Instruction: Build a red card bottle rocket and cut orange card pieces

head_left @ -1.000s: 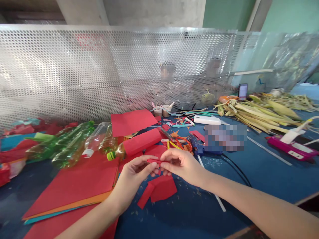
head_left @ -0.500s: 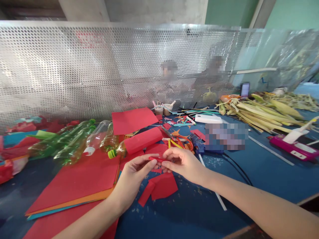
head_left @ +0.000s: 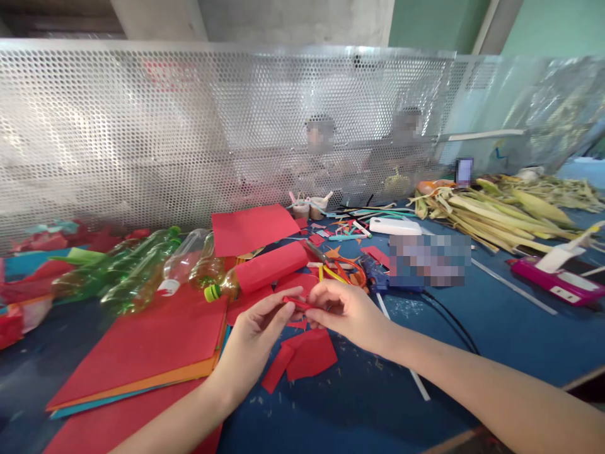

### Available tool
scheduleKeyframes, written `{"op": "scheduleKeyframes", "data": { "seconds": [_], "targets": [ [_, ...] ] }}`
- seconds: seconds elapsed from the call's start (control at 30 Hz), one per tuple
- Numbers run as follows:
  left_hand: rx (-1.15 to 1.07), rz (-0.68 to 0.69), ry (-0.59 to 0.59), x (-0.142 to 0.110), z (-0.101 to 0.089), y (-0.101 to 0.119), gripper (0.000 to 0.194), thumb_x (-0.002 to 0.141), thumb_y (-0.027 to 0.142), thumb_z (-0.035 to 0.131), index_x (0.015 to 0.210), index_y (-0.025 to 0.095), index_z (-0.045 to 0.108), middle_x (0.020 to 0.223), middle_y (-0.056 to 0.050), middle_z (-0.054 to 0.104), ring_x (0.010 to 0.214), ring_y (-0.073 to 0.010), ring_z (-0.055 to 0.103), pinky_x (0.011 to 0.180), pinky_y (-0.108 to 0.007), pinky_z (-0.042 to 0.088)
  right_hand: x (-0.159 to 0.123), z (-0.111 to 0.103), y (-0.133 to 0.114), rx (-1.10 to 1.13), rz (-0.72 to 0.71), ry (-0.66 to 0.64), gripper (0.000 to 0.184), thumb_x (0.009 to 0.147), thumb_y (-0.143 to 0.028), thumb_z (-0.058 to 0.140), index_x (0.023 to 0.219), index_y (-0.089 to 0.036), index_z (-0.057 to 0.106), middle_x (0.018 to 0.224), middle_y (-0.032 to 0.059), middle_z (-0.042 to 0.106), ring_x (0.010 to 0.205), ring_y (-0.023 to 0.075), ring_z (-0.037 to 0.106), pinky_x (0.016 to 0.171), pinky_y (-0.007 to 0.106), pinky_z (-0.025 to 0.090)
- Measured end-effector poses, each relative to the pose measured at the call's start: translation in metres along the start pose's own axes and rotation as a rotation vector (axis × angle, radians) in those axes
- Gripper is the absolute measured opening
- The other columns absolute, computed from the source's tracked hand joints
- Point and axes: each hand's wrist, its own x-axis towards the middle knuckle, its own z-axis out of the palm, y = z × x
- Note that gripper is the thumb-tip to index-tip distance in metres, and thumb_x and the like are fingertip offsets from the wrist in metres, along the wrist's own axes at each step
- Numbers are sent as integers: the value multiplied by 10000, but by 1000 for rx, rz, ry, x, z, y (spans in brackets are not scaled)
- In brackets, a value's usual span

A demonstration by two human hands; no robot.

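Note:
My left hand (head_left: 258, 331) and my right hand (head_left: 347, 312) meet above the blue table (head_left: 472, 340). Both pinch a small folded strip of red paper (head_left: 297, 304) between thumb and fingers. Just below the hands lie red paper scraps (head_left: 302, 359). A bottle wrapped in red paper (head_left: 265, 268) with a green cap lies right behind the hands. To the left is a stack of red, orange and teal sheets (head_left: 142, 350).
Several clear plastic bottles (head_left: 142, 271) lie at the left. Scissors with orange handles (head_left: 347, 268), a blue glue gun (head_left: 382, 277) with a black cord, corn husks (head_left: 501, 214) and a pink tool (head_left: 553, 277) lie to the right. Two people sit behind the perforated metal screen (head_left: 189, 139).
Both hands stayed together on the red strip, with the fingers shifting slightly along it. The view barely moved.

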Motion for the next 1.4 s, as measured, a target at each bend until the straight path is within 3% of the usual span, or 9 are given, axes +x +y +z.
{"op": "scheduleKeyframes", "data": {
  "seconds": [0.17,0.4,0.63,0.87,1.13,1.27,1.4],
  "targets": [
    [55,16,30,-2,1,2,411,760,420,658,1118,217,673,1068,-39,732,954,-234,679,917,-323,504,-1,3,2,55,37,-28,131,812,-267,638,823,-205,522,708,-20,624,629,130,641,617,257,524],
    [-355,-32,-31,0,1,-3,298,832,397,596,932,162,749,1044,-81,735,976,-236,657,924,-322,494,-1,2,0,108,26,-36,134,825,-298,634,842,-211,533,715,-25,622,638,122,639,633,251,527],
    [-441,-87,-73,3,-1,-3,162,781,318,689,830,188,773,919,-44,762,867,-163,664,894,-248,498,0,0,2,115,13,-39,124,821,-276,632,839,-203,535,717,-23,611,641,123,634,631,253,526],
    [-508,-76,-86,5,-3,-2,138,744,319,718,773,198,778,917,-50,763,909,-196,669,902,-284,508,1,0,0,94,12,-28,135,813,-291,642,845,-200,548,765,-14,603,673,129,639,655,272,543],
    [-485,-82,-105,5,-3,-3,132,761,319,705,784,209,775,935,-37,764,960,-196,660,935,-279,487,1,-2,3,74,-14,-28,160,818,-331,644,834,-205,546,741,-17,602,670,129,634,647,271,537],
    [-438,-55,-61,4,1,-3,223,742,370,713,864,190,764,973,-69,752,952,-224,662,902,-317,505,1,-2,1,175,71,-37,207,801,-367,662,837,-204,540,714,-24,632,635,123,643,635,264,536],
    [-298,-21,16,2,3,-4,239,712,313,753,927,210,734,952,-31,747,890,-175,665,844,-255,512,2,1,0,263,140,-62,260,769,-401,690,821,-203,530,682,-29,645,637,128,655,644,266,544]
  ]
}}
